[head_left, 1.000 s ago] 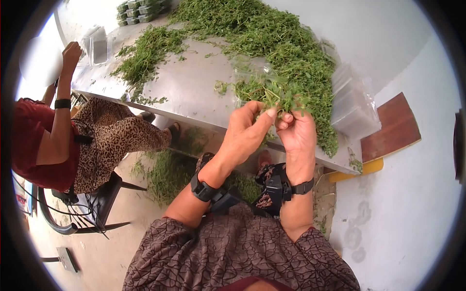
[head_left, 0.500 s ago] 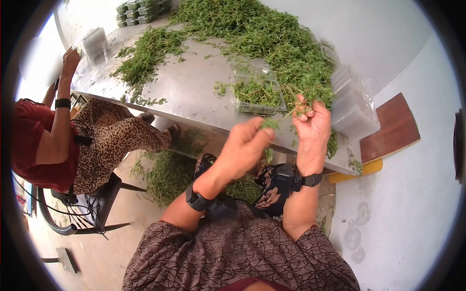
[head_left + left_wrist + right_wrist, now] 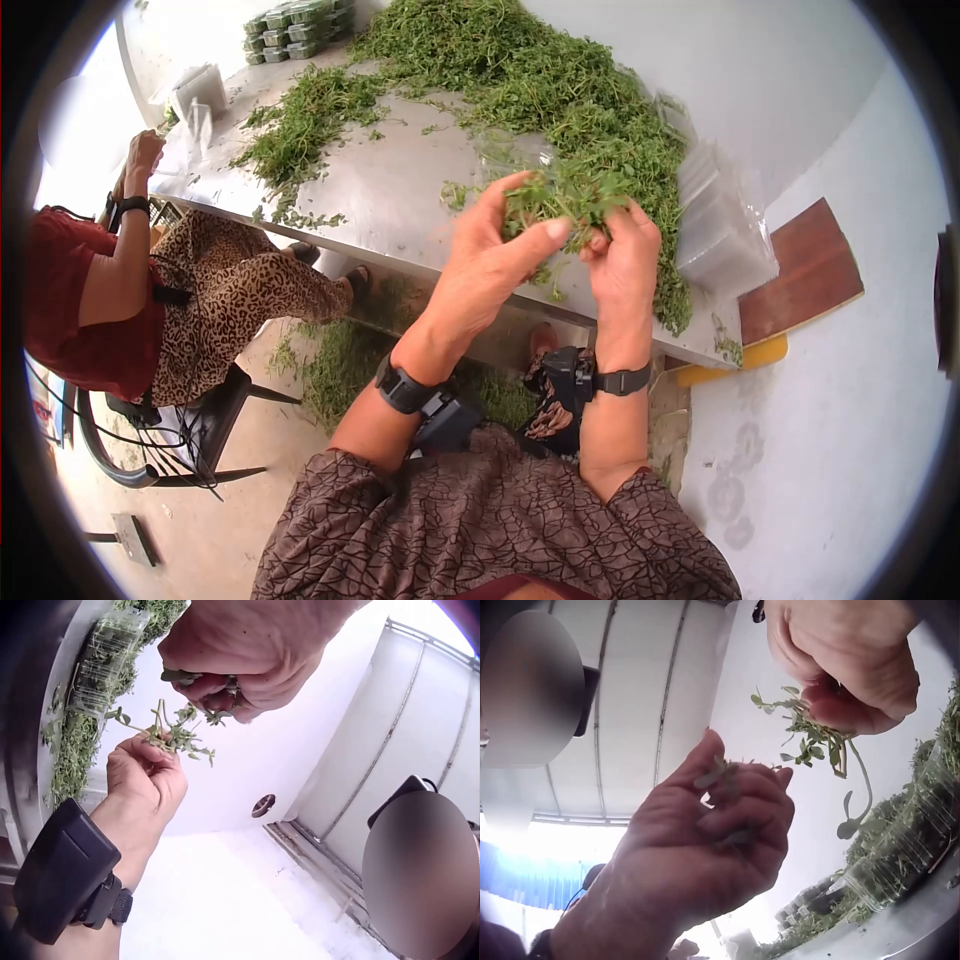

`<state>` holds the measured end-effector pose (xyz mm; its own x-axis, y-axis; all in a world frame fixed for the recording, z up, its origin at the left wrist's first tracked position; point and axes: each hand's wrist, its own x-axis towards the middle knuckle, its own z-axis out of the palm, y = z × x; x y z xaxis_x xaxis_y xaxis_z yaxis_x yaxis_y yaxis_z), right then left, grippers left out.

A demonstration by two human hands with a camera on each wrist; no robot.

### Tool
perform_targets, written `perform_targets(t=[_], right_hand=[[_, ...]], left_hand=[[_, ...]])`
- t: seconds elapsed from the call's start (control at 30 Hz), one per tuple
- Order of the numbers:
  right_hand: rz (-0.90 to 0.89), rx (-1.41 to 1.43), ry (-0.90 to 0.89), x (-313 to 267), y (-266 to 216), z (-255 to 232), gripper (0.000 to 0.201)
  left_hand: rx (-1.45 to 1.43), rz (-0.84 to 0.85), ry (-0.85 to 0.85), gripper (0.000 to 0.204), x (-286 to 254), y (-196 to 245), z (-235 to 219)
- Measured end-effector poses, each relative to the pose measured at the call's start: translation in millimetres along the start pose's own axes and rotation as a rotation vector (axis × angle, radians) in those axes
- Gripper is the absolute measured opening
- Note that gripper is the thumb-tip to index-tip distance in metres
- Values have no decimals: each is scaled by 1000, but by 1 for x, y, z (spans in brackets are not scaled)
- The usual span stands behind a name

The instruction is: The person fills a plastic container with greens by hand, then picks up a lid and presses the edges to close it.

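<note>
Both hands are raised at the near edge of the metal table, close together, with leafy green sprigs [image 3: 560, 200] between them. My left hand [image 3: 480, 250] curls round some of these sprigs, its thumb laid across the front; leaves poke out between its fingers in the right wrist view. With thumb and fingertips my right hand [image 3: 625, 255] pinches a small bunch of sprigs [image 3: 817, 742], stems and leaves hanging out below. Behind the hands, a clear plastic box [image 3: 870, 889] with greens in it stands on the table, partly hidden in the head view.
A large heap of greens [image 3: 520, 60] covers the back and right of the table [image 3: 400, 200]. Stacked clear boxes [image 3: 720, 220] stand at right, filled boxes [image 3: 295, 30] at far left. Another person [image 3: 90, 300] is at the left. More greens [image 3: 345, 370] lie on the floor.
My hands moved apart half a second ago, uncovering the box, and have come together again over the near edge, higher up. The other person's hand has dropped away from the clear boxes.
</note>
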<state>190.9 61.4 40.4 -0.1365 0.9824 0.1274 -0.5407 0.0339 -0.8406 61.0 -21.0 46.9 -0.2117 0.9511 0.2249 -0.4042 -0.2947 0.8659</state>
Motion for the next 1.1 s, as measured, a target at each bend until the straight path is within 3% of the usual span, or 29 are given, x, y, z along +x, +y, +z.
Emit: perform_targets(t=[0.1,0.23,0.33,0.4,0.47,0.5,0.63,0.7,0.83,1.1], right_hand=[[-138,-242,-53,-9,2,13,15],[-188,-372,-113,-15,1,9,15],[-201,-469,-201,-21,-2,8,15],[-222,-486,-208,-22,2,10,17],[-220,-485,-242,-24,0,8,19],[-189,-475,-237,-26,-1,8,22],[-74,-427,-273,-31,-1,-1,26],[-43,-393,-277,-32,-1,-3,26],[36,-279,-343,-35,-2,-11,24],[139,-374,-380,-44,-10,-15,18]], left_hand=[[231,190,-71,76,13,-7,6],[211,98,-56,75,15,-11,3],[136,-23,-130,57,15,-13,-1],[135,-8,-145,30,15,-11,1],[91,68,-82,19,13,-17,3],[44,148,-19,13,12,-20,3],[185,135,64,15,12,-25,-5],[27,72,120,16,10,-26,-3],[-29,19,139,15,9,-30,-3],[-151,-42,123,13,6,-39,-9]])
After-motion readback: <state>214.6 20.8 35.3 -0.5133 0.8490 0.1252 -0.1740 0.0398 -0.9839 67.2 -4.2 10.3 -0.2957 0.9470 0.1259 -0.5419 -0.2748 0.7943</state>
